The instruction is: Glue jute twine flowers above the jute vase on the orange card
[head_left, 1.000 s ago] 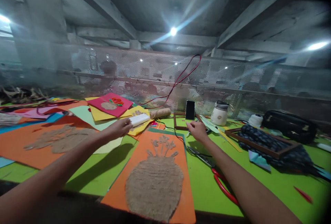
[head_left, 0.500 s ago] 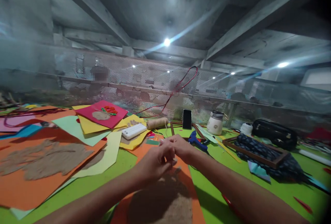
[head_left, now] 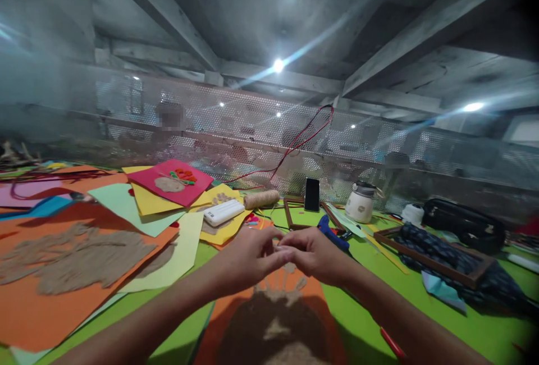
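My left hand (head_left: 255,252) and my right hand (head_left: 315,254) meet over an orange sheet (head_left: 242,297), fingertips pinched together. Whatever lies between the fingers is hidden or too small to make out. Below them on the sheet is a brown twine-textured shape (head_left: 275,328), much of it in the shadow of my hands. Thin strands reach from its upper edge toward my fingers. Just beyond my right hand lies a blue glue gun (head_left: 330,233), partly covered. A roll of twine (head_left: 261,199) lies behind my left hand, near a white power bank (head_left: 223,212).
On the left, a large orange sheet (head_left: 50,314) bears another brown shape. A pink card (head_left: 181,196) tops yellow sheets. At the back stand a phone (head_left: 312,194) and a white jar (head_left: 360,203). To the right are a wooden frame (head_left: 446,267), dark cloth (head_left: 429,241) and black pouch (head_left: 463,224).
My right hand has turned and drawn back a little, so both sets of fingertips now meet lower and closer to me. More of the brown shape's strands show. The view has shifted slightly.
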`<state>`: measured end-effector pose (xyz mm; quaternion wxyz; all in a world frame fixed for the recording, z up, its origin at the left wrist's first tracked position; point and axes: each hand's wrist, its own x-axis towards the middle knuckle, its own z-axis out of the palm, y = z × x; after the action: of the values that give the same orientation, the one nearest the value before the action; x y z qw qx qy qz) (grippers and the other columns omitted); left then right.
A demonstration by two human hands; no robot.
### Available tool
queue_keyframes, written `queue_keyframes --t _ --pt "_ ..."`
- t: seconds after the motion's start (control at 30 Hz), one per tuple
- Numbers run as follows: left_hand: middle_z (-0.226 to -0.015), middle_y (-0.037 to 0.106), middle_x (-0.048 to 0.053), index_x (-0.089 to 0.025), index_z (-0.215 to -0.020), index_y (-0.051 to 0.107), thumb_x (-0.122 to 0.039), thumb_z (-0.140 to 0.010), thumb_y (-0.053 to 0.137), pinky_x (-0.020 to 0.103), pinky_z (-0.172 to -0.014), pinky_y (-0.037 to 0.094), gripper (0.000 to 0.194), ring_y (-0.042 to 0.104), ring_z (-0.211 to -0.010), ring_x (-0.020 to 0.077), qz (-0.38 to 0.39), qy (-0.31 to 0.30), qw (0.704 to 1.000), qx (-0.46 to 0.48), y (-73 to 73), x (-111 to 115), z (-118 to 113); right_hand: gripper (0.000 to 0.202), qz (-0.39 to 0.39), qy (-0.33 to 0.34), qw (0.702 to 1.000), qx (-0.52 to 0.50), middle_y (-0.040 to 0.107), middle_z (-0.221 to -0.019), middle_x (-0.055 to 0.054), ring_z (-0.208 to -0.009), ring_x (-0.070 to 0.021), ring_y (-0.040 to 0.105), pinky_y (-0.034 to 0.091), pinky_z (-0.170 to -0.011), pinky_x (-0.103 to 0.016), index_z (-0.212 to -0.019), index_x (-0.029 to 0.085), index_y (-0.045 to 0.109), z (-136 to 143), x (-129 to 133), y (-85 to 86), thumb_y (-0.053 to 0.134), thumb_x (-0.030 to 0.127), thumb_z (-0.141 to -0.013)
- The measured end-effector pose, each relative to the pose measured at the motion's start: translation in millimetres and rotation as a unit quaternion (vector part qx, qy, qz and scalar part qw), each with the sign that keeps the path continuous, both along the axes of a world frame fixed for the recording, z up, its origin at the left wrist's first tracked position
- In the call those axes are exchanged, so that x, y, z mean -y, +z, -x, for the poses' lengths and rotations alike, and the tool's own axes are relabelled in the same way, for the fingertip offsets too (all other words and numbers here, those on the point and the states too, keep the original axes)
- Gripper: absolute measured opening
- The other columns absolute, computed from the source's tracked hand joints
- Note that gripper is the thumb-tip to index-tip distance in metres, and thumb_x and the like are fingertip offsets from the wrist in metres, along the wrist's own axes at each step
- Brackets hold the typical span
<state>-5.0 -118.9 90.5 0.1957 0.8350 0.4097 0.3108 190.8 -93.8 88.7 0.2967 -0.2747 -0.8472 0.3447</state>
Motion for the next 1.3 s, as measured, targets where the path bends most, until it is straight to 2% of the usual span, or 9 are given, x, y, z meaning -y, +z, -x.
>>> queue_keyframes --t 0.17,0.27,0.33,0.57,0.73,0.87,0.93,1.1,1.3 --pt "-0.051 0.051 -0.001 -0.017 -0.066 0.072 -0.044 -0.09 0.058 0.026 -0.05 0.025 0.038 0.035 -0.051 0.0106 -0.043 0.0 0.997 -0.064 8.3 -27 33 0.03 0.09 -0.015 0.995 0.029 0.043 -0.049 0.007 -0.044 -0.0072 0.035 0.028 -0.046 -0.022 -0.088 0.013 0.075 -24 -18 -2.9 0.06 0.038 -0.092" --pt "-0.05 0.05 0.0 -0.019 -0.063 0.072 -0.041 -0.084 0.064 0.026 -0.052 0.026 0.032 0.038 -0.052 0.0117 -0.017 0.052 0.995 -0.086 18.0 -52 53 0.027 0.089 -0.019 0.995 0.028 0.052 -0.053 0.004 -0.047 -0.0075 0.04 0.032 -0.048 -0.023 -0.091 0.014 0.075 -26 -26 -4.2 0.058 0.034 -0.093" --pt "-0.058 0.06 0.002 -0.019 -0.065 0.074 -0.04 -0.084 0.065 0.026 -0.057 0.032 0.03 0.046 -0.057 0.013 0.016 0.038 0.992 -0.118 19.0 -68 62 0.028 0.092 -0.025 0.994 0.044 0.059 -0.057 0.002 -0.049 -0.0085 0.046 0.036 -0.05 -0.023 -0.093 0.014 0.076 -22 -31 -4.4 0.054 0.031 -0.096" --pt "-0.095 0.069 0.006 -0.013 -0.076 0.077 -0.016 -0.085 0.068 0.026 -0.076 0.035 0.013 0.05 -0.078 0.0129 -0.031 -0.028 0.975 -0.22 6.6 -88 69 0.017 -0.086 -0.05 0.982 0.163 0.062 -0.061 -0.001 -0.062 -0.012 0.052 0.036 -0.06 -0.026 -0.067 0.017 0.079 5 -41 -1.3 0.07 0.017 -0.082" --pt "-0.087 0.071 0.007 -0.017 -0.083 0.081 -0.014 -0.082 0.07 0.028 -0.077 0.037 0.012 0.055 -0.081 0.0184 0.008 -0.044 0.963 -0.266 5.1 -92 64 0.014 0.032 -0.055 0.986 0.153 0.069 -0.066 0.0 -0.061 -0.0119 0.054 0.04 -0.059 -0.026 -0.077 0.015 0.082 17 -50 -8.1 0.07 0.019 -0.083" --pt "-0.084 0.074 0.0 -0.026 -0.11 0.079 -0.003 -0.076 0.059 0.024 -0.065 0.037 0.046 0.058 -0.068 0.0142 0.106 -0.025 0.971 -0.212 2.0 -87 57 0.013 0.122 -0.064 0.983 0.123 0.062 -0.057 0.002 -0.052 -0.0084 0.045 0.034 -0.052 -0.024 -0.074 0.014 0.08 24 -57 -13.0 0.073 0.022 -0.081" --pt "-0.081 0.074 -0.002 -0.027 -0.113 0.078 -0.008 -0.075 0.06 0.023 -0.062 0.036 0.046 0.059 -0.066 0.0134 0.142 -0.022 0.976 -0.162 0.0 -81 52 0.014 0.156 -0.081 0.979 0.102 0.059 -0.054 0.003 -0.049 -0.0069 0.041 0.03 -0.049 -0.023 -0.068 0.013 0.077 31 -60 -13.9 0.074 0.02 -0.08" --pt "-0.063 0.071 0.0 -0.021 -0.09 0.08 -0.033 -0.076 0.067 0.022 -0.058 0.036 0.022 0.06 -0.06 0.0143 0.19 0.016 0.978 -0.089 -13.3 -78 46 0.02 0.239 -0.105 0.961 0.086 0.057 -0.049 0.003 -0.044 -0.0063 0.04 0.027 -0.045 -0.023 -0.061 0.014 0.071 48 -68 -23.9 0.074 0.016 -0.08" --pt "-0.055 0.067 -0.001 -0.02 -0.067 0.075 -0.027 -0.071 0.064 0.023 -0.055 0.036 0.014 0.057 -0.054 0.0145 0.186 0.048 0.975 -0.113 -38.3 -94 56 0.019 0.213 -0.148 0.962 0.084 0.058 -0.052 0.002 -0.044 -0.006 0.039 0.026 -0.044 -0.023 -0.066 0.014 0.072 45 -70 -40.2 0.074 0.022 -0.084"
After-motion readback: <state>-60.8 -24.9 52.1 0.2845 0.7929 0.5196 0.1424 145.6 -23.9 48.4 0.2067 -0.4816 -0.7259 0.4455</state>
